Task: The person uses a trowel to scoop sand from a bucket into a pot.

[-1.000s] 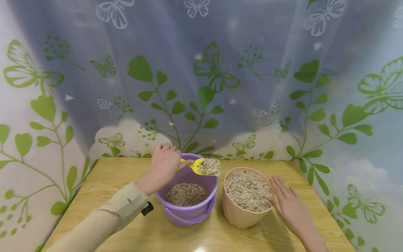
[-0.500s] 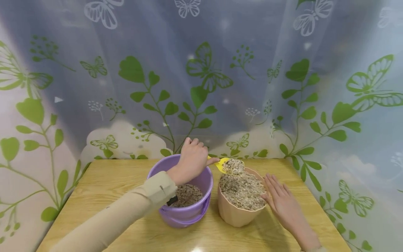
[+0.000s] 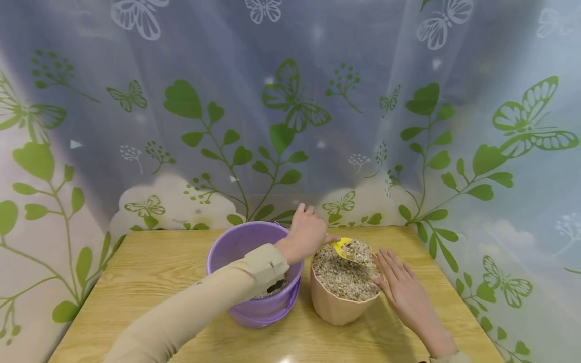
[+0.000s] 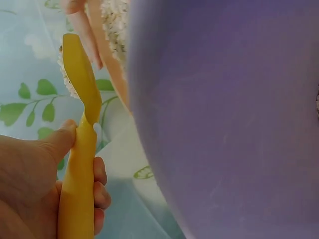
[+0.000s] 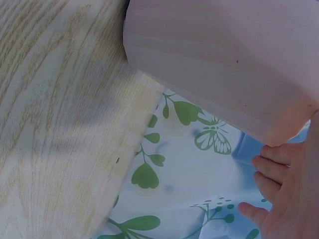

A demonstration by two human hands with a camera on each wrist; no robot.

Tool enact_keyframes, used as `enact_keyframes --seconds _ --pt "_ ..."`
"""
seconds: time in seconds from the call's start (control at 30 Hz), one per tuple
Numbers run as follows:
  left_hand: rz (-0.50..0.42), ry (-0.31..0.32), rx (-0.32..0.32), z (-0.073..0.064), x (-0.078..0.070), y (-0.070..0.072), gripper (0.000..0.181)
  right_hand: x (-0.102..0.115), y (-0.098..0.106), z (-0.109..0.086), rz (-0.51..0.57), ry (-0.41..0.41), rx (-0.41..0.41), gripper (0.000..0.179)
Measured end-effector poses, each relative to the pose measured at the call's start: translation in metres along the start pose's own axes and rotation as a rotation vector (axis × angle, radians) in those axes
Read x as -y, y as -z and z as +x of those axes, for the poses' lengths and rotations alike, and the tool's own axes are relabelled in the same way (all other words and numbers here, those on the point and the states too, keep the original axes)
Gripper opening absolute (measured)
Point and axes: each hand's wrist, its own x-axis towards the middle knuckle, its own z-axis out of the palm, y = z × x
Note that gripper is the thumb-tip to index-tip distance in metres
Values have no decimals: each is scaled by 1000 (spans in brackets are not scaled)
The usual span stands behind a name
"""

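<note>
My left hand (image 3: 305, 233) grips the handle of a small yellow shovel (image 3: 341, 245), thumb along its top. Its blade carries a heap of pale, coarse grains and hangs over the far part of a peach faceted pot (image 3: 336, 306). Similar grit (image 3: 342, 280) fills that pot close to its brim. Fingers curl round the yellow handle (image 4: 77, 189) in the left wrist view. My right hand (image 3: 406, 290) lies against the pot's right side near the rim, fingers straight. Beneath my left forearm stands a purple bucket (image 3: 229, 252); the sleeve hides much of the grit inside.
Both containers stand side by side on a wooden table (image 3: 154, 262). The bucket's handle (image 3: 272, 317) hangs down at its front. Behind the table's far edge is a curtain (image 3: 218, 65) printed with leaves and butterflies.
My left hand has carried the loaded shovel rightward from above the bucket to above the pot. My right hand keeps its place at the pot. The head view has shifted slightly.
</note>
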Motion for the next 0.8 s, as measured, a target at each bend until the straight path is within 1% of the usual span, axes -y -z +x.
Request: enact_keyframes --seconds 0.13,0.17,0.23,0.33,0.4,0.47,0.57,0.8 --pt "31 15 114 11 -11 -3 66 0 0 1 2 -3 -6 62" --pt "45 14 133 12 -13 -4 66 0 0 1 1 0 -9 62" --pt "74 3 151 14 -16 -3 65 0 0 1 0 2 -10 62" --pt "122 -19 124 14 -19 -1 63 -1 0 1 0 10 -19 62" --pt "143 -34 98 13 -20 1 61 -1 0 1 3 15 -28 62" --pt "153 -44 87 13 -21 4 58 -1 0 0 4 19 -35 61" --pt "153 -53 89 12 -21 6 56 -2 -1 0 4 18 -36 61" --pt "204 -57 96 13 -20 9 56 -2 -2 -1 -12 17 -24 62"
